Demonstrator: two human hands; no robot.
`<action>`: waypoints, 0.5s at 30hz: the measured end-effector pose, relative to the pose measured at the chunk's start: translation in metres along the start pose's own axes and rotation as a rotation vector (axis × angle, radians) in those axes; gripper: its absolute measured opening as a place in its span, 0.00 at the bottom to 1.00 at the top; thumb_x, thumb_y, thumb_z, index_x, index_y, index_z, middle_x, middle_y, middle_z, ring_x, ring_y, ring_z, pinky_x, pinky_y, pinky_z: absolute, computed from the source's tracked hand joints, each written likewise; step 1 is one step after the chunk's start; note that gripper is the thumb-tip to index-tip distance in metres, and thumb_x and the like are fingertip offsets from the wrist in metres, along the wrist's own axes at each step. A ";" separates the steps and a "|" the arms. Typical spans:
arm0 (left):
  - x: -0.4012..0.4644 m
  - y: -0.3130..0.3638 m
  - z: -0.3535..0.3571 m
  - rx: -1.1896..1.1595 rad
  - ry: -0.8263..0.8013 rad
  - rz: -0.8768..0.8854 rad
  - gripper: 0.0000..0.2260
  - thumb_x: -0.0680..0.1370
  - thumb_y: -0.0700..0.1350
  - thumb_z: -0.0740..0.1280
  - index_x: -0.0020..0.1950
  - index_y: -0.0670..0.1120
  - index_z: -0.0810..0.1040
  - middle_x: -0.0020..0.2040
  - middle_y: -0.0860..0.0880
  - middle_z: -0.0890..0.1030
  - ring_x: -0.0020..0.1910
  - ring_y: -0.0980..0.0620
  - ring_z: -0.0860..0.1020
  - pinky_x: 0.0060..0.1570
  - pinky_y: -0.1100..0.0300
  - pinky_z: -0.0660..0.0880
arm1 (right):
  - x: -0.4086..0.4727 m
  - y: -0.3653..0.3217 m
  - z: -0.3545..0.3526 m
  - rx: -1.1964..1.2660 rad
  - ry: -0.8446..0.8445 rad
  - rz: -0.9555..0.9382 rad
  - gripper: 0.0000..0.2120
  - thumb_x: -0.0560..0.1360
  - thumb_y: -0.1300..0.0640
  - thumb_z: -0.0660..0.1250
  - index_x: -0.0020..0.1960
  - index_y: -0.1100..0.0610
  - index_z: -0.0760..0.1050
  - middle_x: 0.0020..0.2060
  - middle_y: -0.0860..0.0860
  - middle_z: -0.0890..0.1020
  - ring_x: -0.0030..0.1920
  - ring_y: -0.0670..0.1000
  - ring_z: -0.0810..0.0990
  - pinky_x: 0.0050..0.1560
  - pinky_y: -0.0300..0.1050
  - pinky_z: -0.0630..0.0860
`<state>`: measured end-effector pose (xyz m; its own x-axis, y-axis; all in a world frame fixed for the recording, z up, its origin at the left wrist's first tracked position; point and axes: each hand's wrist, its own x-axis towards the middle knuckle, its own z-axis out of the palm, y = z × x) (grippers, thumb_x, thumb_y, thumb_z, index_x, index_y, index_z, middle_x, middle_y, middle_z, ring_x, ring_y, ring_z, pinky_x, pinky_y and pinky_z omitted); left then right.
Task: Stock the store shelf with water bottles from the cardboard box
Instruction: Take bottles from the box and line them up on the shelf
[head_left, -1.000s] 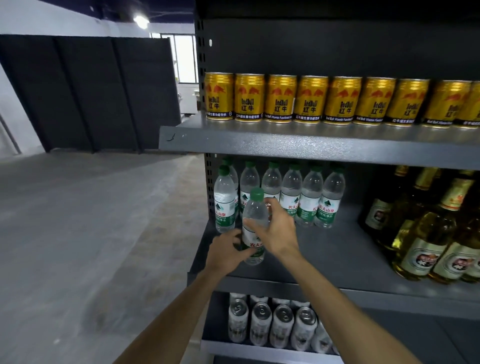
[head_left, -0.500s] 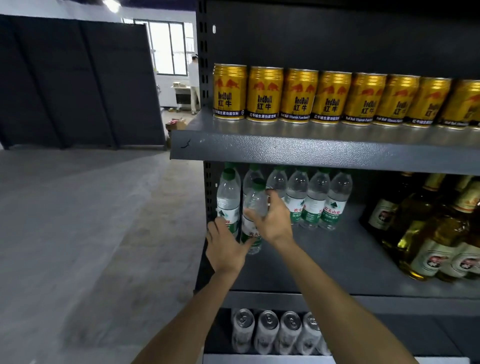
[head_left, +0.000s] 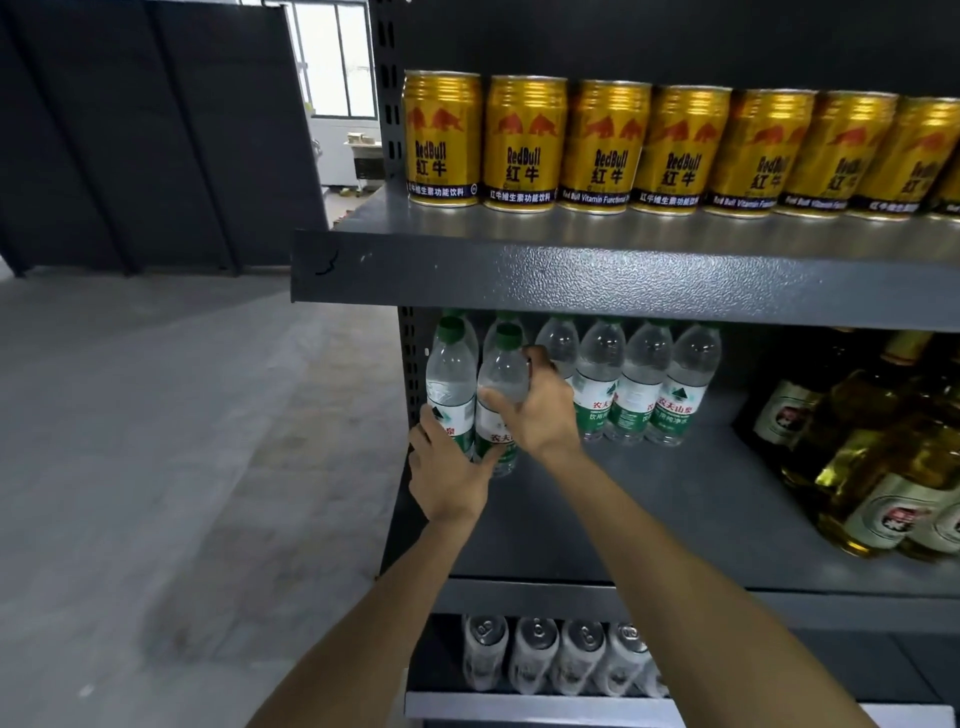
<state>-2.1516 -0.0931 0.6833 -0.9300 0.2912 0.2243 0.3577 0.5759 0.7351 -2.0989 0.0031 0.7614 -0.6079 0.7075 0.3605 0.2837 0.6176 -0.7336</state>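
Observation:
A clear water bottle with a green cap and green-white label stands upright on the middle shelf, second from the left in the front row. My right hand grips its body from the right. My left hand holds its lower part, with the fingers touching the neighbouring bottle at the far left. Several more water bottles stand in a row behind and to the right. The cardboard box is out of view.
Gold Red Bull cans line the upper shelf, whose front edge overhangs the bottles. Yellow glass bottles fill the middle shelf's right side. Silver cans sit on the shelf below. Grey concrete floor lies to the left.
Both hands have pushed the bottle from the shelf's front edge back to stand beside the far-left bottle. The camera has moved closer to the shelf.

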 end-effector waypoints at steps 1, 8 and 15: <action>-0.001 0.002 0.001 0.012 0.013 -0.007 0.49 0.65 0.63 0.77 0.76 0.43 0.57 0.65 0.43 0.69 0.61 0.40 0.75 0.50 0.44 0.78 | 0.002 0.001 0.000 0.000 -0.001 -0.006 0.36 0.70 0.48 0.76 0.72 0.55 0.63 0.59 0.56 0.80 0.59 0.56 0.78 0.55 0.48 0.78; -0.002 0.013 0.012 0.032 0.061 -0.073 0.50 0.66 0.63 0.76 0.78 0.42 0.55 0.67 0.42 0.68 0.62 0.40 0.73 0.50 0.45 0.76 | 0.017 0.008 -0.002 0.002 -0.079 -0.026 0.35 0.70 0.48 0.76 0.70 0.58 0.64 0.54 0.56 0.81 0.54 0.56 0.80 0.47 0.42 0.76; -0.003 0.012 0.014 0.029 0.081 -0.074 0.51 0.66 0.64 0.76 0.78 0.43 0.56 0.67 0.42 0.68 0.64 0.39 0.72 0.50 0.42 0.77 | 0.020 0.012 -0.003 0.055 -0.106 -0.054 0.36 0.70 0.50 0.77 0.71 0.57 0.62 0.55 0.55 0.81 0.54 0.56 0.80 0.53 0.51 0.79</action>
<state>-2.1436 -0.0761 0.6827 -0.9574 0.1847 0.2218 0.2886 0.6155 0.7334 -2.1051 0.0255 0.7610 -0.6971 0.6313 0.3398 0.2089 0.6323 -0.7460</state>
